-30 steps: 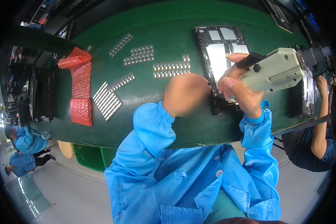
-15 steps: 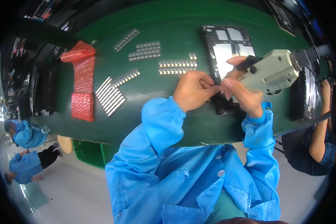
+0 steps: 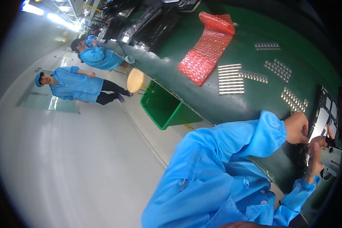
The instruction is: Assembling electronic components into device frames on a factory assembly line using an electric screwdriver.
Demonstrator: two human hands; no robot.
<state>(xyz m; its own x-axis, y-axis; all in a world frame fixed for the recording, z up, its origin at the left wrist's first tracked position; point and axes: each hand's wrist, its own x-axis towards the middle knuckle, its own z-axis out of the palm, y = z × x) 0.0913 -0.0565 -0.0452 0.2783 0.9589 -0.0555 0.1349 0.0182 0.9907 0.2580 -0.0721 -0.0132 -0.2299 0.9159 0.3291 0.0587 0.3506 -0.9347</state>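
Note:
At the right rim of the view lies a black flat device frame (image 3: 318, 121) with silvery panels. By its near left edge my left hand (image 3: 297, 127) is closed with fingertips pinched together; whatever is between them is too small to make out. Close beside it, my right hand (image 3: 314, 154) is wrapped round the front end of a beige power tool (image 3: 333, 156) with a black lever. The tool's tip is hidden by my fingers, and its rear runs into the dark rim. Left of the frame lie short strips of small metal-and-black parts (image 3: 293, 99).
White strips (image 3: 231, 79) lie side by side on the green table (image 3: 250, 114), near red bubble wrap (image 3: 207, 49). Dark panels (image 3: 152, 24) are stacked farther left. Below the edge stand a green bin (image 3: 161, 108) and round stool (image 3: 136, 80). Two people (image 3: 78, 84) (image 3: 98, 57) are nearby.
My view has swung left, so the table and both hands now sit toward the right rim. The hands stay close together at the black frame, the right one still on the power tool.

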